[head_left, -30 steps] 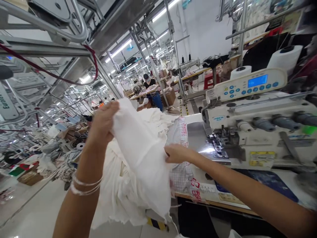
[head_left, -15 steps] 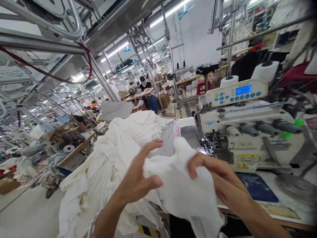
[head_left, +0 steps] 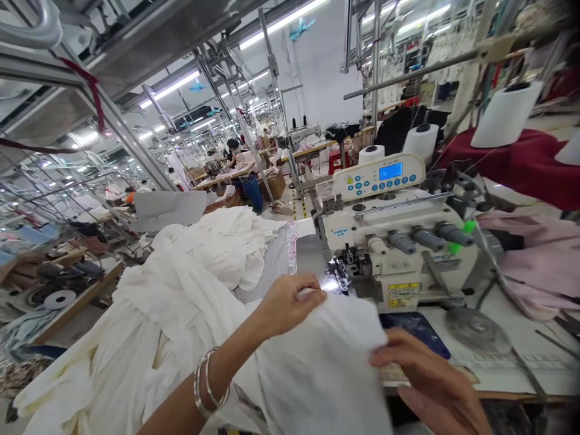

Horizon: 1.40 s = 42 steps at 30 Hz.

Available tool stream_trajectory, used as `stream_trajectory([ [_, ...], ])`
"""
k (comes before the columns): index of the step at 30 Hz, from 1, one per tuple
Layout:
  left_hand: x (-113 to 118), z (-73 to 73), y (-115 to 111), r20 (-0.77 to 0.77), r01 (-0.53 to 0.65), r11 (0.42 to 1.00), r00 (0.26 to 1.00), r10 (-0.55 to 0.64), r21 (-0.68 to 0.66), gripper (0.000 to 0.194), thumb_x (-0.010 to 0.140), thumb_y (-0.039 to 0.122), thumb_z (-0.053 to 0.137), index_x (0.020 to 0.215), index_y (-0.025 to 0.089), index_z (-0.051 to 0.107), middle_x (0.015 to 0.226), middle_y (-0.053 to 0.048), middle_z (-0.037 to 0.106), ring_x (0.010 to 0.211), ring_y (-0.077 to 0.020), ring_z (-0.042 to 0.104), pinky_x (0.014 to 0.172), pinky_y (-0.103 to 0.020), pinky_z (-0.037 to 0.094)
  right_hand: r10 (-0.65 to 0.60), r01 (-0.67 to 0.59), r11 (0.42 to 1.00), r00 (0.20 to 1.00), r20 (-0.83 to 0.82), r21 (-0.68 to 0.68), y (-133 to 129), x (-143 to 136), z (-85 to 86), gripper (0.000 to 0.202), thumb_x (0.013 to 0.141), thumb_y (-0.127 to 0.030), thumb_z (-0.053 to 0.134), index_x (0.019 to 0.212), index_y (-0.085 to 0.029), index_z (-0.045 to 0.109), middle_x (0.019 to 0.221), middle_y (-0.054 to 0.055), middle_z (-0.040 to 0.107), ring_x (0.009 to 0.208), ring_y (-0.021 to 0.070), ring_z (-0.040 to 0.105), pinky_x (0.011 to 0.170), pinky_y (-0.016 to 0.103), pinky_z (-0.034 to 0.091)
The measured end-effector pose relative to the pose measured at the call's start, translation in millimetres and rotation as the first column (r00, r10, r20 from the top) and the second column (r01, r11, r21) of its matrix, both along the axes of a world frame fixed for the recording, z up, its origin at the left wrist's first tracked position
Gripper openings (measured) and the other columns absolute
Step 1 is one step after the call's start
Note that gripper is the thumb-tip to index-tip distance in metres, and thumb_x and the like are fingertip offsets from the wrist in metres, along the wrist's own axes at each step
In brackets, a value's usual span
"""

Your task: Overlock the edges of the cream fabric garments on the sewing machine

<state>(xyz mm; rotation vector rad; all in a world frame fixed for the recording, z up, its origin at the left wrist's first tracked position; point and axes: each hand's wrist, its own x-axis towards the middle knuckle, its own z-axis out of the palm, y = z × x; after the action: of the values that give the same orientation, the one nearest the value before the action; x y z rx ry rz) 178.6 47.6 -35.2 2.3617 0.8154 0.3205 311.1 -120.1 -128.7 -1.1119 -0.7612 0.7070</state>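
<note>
A piece of white fabric [head_left: 326,368] hangs in front of me, just before the sewing machine [head_left: 389,241]. My left hand [head_left: 290,302], with bracelets at the wrist, pinches its upper edge near the machine's needle area. At the fabric's right edge is my right hand [head_left: 430,380], its fingertips closed on the edge; motion blurs it a little and the thumb's contact is hard to see. A large heap of white fabric [head_left: 181,290] lies to the left, partly behind my left forearm.
Thread cones [head_left: 505,115] stand behind the machine, near dark red cloth [head_left: 521,163]. A dark blue pad [head_left: 414,332] lies on the machine table, with pink fabric [head_left: 539,254] at the right. Farther back, a person [head_left: 233,151] is at another table.
My left hand has gone from spread fingers to a pinch on the fabric's upper edge. The right hand has moved to the side edge, and the fabric is spread flatter. The view has turned right.
</note>
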Motion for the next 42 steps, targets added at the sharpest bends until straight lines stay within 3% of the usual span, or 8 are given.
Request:
stream_trajectory([
  [5, 11, -29.6, 18, -0.073, -0.132, 0.967, 0.986, 0.151, 0.220, 0.023, 0.087, 0.033, 0.054, 0.070, 0.020, 0.063, 0.051, 0.005, 0.046, 0.051, -0.0114, 0.042, 0.057, -0.025, 0.028, -0.117, 0.099, 0.990, 0.975, -0.188, -0.105, 30, -26, -38.1, 0.025, 0.074, -0.047, 0.076, 0.088, -0.027, 0.068, 0.085, 0.002, 0.069, 0.079, 0.0182, 0.066, 0.072, 0.022, 0.053],
  [8, 12, -36.4, 19, -0.074, -0.158, 0.951, 0.980, 0.183, 0.265, 0.022, 0.088, 0.033, 0.052, 0.071, 0.020, 0.061, 0.054, 0.004, 0.051, 0.052, -0.0118, 0.045, 0.058, -0.024, 0.029, -0.082, 0.030, 0.989, 0.924, -0.373, -0.145, 40, -35, -49.0, 0.031, 0.073, -0.047, 0.076, 0.093, -0.026, 0.064, 0.084, 0.002, 0.073, 0.077, 0.0200, 0.069, 0.072, 0.028, 0.056],
  [14, 13, -41.3, 8, -0.065, -0.073, 0.959, 0.993, 0.095, 0.274, 0.023, 0.088, 0.034, 0.052, 0.071, 0.021, 0.060, 0.063, 0.002, 0.061, 0.057, -0.0119, 0.051, 0.060, -0.024, 0.030, 0.003, -0.105, 0.972, 0.900, -0.435, -0.211, 42, -21, -24.4, 0.034, 0.072, -0.052, 0.075, 0.085, -0.021, 0.074, 0.081, 0.006, 0.075, 0.074, 0.0234, 0.068, 0.068, 0.030, 0.055],
  [20, 12, -43.9, 19, -0.009, -0.149, 0.960, 0.988, 0.155, 0.238, 0.024, 0.087, 0.033, 0.052, 0.068, 0.019, 0.055, 0.059, 0.003, 0.056, 0.056, -0.0111, 0.049, 0.061, -0.024, 0.032, -0.130, 0.093, 0.979, 0.970, -0.204, -0.181, 43, -15, -21.4, 0.064, 0.085, -0.048, 0.065, 0.141, -0.027, 0.041, 0.065, -0.006, 0.052, 0.058, 0.0117, 0.048, 0.054, 0.016, 0.042],
  [26, 7, -45.4, 33, 0.049, -0.199, 0.957, 0.980, 0.193, 0.213, 0.023, 0.086, 0.030, 0.053, 0.065, 0.019, 0.052, 0.060, 0.004, 0.054, 0.055, -0.0099, 0.047, 0.060, -0.023, 0.032, -0.111, 0.049, 0.957, 0.973, -0.204, -0.285, 42, -26, -45.6, 0.053, 0.078, -0.054, 0.068, 0.118, -0.020, 0.058, 0.073, -0.001, 0.065, 0.072, 0.0163, 0.060, 0.065, 0.021, 0.049],
  [36, 8, -53.3, 44, 0.158, -0.249, 0.941, 0.963, 0.216, 0.229, 0.023, 0.086, 0.031, 0.055, 0.066, 0.019, 0.053, 0.061, 0.004, 0.056, 0.055, -0.0102, 0.049, 0.058, -0.023, 0.037, -0.035, -0.004, 0.941, 0.993, -0.109, -0.337, 41, -14, -49.8, 0.032, 0.074, -0.050, 0.071, 0.088, -0.021, 0.074, 0.078, 0.002, 0.073, 0.072, 0.0168, 0.062, 0.065, 0.018, 0.049],
  [39, -10, -73.0, 30, 0.307, -0.400, 0.872, 0.899, 0.313, 0.282, 0.024, 0.092, 0.038, 0.047, 0.101, 0.017, 0.056, 0.095, -0.007, 0.064, 0.088, -0.0184, 0.060, 0.079, -0.031, 0.047, 0.013, -0.036, 0.936, 0.998, -0.068, -0.351, 36, -13, -50.8, 0.029, 0.075, -0.050, 0.069, 0.081, -0.022, 0.073, 0.070, 0.000, 0.070, 0.068, 0.0175, 0.063, 0.063, 0.019, 0.050],
  [42, -45, -104.3, 9, 0.294, -0.397, 0.816, 0.910, 0.291, 0.421, 0.069, 0.088, 0.058, 0.049, 0.139, 0.014, 0.035, 0.140, -0.023, 0.043, 0.134, -0.0345, 0.038, 0.105, -0.057, 0.035, 0.051, -0.030, 0.924, 0.998, 0.044, -0.382, 29, -15, -54.8, 0.030, 0.074, -0.052, 0.069, 0.070, -0.022, 0.072, 0.058, -0.001, 0.065, 0.058, 0.0170, 0.063, 0.055, 0.018, 0.049],
])
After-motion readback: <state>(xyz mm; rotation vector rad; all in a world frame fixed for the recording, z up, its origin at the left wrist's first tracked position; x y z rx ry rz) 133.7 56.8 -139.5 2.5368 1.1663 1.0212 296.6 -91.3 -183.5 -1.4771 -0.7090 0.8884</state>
